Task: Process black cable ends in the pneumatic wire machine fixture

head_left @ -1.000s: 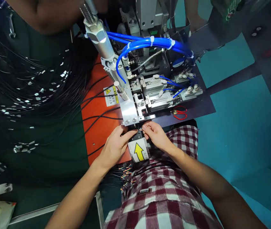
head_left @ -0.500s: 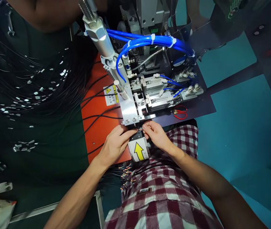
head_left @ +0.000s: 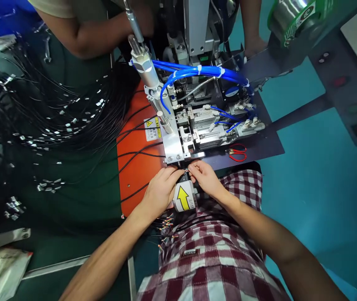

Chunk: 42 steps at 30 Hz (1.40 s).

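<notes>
My left hand (head_left: pixel 163 186) and my right hand (head_left: pixel 206 179) meet at the front of a machine with metal pneumatic cylinders (head_left: pixel 211 136). Between their fingertips is a small cable end (head_left: pixel 186 170), with thin wires barely visible. Both hands pinch at it, thumb against forefinger; its exact shape is mostly covered. Just below the fingers sits a white label with a yellow arrow (head_left: pixel 183 197) on the machine's front part. Several black cables with bare coloured wire ends (head_left: pixel 166 223) hang beneath my left wrist.
Red-handled cutters (head_left: pixel 237 153) lie right of the machine. Black cables with metal plugs (head_left: pixel 68 117) cover the left table and cross an orange plate (head_left: pixel 134 167). Blue air hoses (head_left: pixel 197 71) arch above. Another person's arm (head_left: pixel 93 37) is behind; a solder wire spool (head_left: pixel 294 19) is upper right.
The camera view has shifted, bringing the solder spool and more of the other person's arm into sight. My hands stay together at the same spot, still pinching.
</notes>
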Available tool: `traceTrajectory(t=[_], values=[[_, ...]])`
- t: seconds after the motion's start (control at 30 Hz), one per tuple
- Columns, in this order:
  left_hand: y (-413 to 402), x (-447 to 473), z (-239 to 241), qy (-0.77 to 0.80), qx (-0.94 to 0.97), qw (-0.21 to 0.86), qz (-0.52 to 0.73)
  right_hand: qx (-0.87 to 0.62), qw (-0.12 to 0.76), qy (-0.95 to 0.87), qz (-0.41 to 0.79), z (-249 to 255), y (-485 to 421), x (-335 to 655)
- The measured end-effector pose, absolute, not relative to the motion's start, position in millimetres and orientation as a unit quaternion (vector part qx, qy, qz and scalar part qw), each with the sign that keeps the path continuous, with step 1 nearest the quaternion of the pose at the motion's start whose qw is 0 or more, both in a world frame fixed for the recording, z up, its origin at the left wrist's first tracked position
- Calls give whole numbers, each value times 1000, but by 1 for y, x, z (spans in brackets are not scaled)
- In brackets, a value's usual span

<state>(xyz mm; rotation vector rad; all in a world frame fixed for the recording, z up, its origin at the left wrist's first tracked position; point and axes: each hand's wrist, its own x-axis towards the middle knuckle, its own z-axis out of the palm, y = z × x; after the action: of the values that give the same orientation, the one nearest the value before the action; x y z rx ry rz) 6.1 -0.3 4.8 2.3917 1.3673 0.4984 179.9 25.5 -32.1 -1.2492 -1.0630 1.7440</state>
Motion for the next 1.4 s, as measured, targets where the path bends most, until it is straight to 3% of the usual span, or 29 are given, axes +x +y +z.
traceTrajectory(t=[0.63, 1.0, 1.4], values=[[-13, 13, -7, 546, 769, 161, 289, -495, 406, -381, 667, -41, 22, 171], [-61, -11, -8, 650, 740, 48, 165, -496, 407, -387, 662, -43, 22, 171], [-52, -18, -5, 645, 735, 113, 176, -578, 436, -359, 589, -43, -2, 232]])
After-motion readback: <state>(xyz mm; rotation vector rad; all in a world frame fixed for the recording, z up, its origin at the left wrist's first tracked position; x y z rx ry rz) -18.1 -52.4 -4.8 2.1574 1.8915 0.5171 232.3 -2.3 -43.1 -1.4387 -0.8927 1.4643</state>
